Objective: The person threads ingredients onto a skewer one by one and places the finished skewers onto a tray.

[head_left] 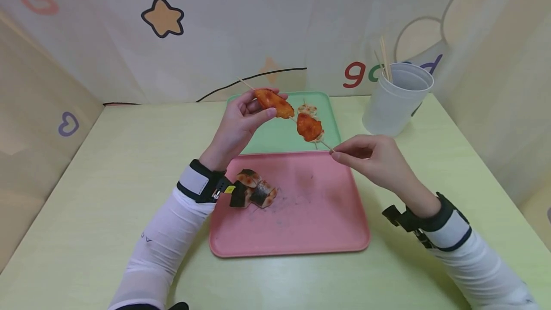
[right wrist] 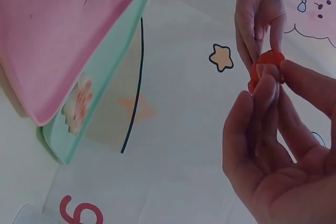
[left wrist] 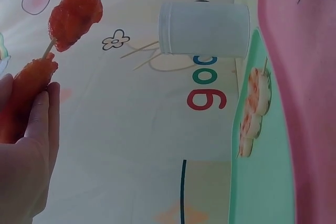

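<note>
Two orange-red glazed pieces of food sit on one thin wooden skewer [head_left: 328,146], held in the air above the trays. My left hand [head_left: 241,121] grips the larger glazed piece [head_left: 275,104] between thumb and fingers, and the skewer's tip pokes out beyond it. Nearer the right hand is the smaller glazed piece [head_left: 308,127], with a short stretch of bare stick between the two. My right hand [head_left: 372,159] pinches the skewer's lower end between thumb and fingertips. In the right wrist view, the right fingers hide the stick and part of the smaller glazed piece [right wrist: 269,59].
A pink tray [head_left: 318,224] lies in front, with several dark-and-white pieces of food [head_left: 251,189] at its left. Behind it, a green tray [head_left: 275,138] bears a skewer of pale browned pieces [head_left: 307,108]. A white cup [head_left: 389,109] with wooden sticks [head_left: 386,59] stands at back right.
</note>
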A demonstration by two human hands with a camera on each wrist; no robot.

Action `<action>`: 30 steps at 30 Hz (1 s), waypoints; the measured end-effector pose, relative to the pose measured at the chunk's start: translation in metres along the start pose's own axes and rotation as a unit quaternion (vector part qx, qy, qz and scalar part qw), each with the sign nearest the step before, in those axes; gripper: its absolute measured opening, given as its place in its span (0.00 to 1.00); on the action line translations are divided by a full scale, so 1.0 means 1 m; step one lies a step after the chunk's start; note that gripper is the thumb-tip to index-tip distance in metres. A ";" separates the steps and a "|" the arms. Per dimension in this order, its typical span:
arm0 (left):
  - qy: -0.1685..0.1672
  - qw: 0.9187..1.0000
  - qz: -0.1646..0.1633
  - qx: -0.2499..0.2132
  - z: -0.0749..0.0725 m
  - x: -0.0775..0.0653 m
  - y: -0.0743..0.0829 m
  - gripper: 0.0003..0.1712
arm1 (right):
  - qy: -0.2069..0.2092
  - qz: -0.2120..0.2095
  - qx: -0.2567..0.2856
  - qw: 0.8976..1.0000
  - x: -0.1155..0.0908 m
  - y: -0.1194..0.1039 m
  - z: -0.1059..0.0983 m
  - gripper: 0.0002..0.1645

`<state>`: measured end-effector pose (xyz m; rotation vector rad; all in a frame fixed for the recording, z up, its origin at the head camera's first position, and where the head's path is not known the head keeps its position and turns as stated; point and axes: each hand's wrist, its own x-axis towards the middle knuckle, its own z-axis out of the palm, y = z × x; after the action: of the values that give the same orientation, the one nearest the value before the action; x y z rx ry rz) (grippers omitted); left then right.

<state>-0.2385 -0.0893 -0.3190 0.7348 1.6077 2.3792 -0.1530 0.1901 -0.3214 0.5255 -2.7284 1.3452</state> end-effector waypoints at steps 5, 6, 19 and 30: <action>-0.015 1.000 0.007 0.006 -0.001 0.000 -0.001 0.23 | -0.040 0.011 -0.025 0.999 0.005 -0.005 0.002 0.12; -0.015 1.000 0.008 0.016 -0.001 0.001 -0.001 0.24 | -0.040 0.013 -0.035 0.998 0.006 -0.006 0.003 0.11; 0.083 0.991 -0.043 0.093 -0.049 -0.021 0.002 0.25 | -0.027 0.071 -0.076 0.994 0.036 -0.011 0.021 0.10; 0.178 0.968 -0.041 0.173 -0.095 -0.058 0.018 0.21 | -0.009 0.106 -0.119 0.987 0.074 0.011 0.039 0.12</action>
<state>-0.2330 -0.1976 -0.3481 0.2847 2.1876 2.2928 -0.2227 0.1457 -0.3396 0.2365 -2.9744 1.0294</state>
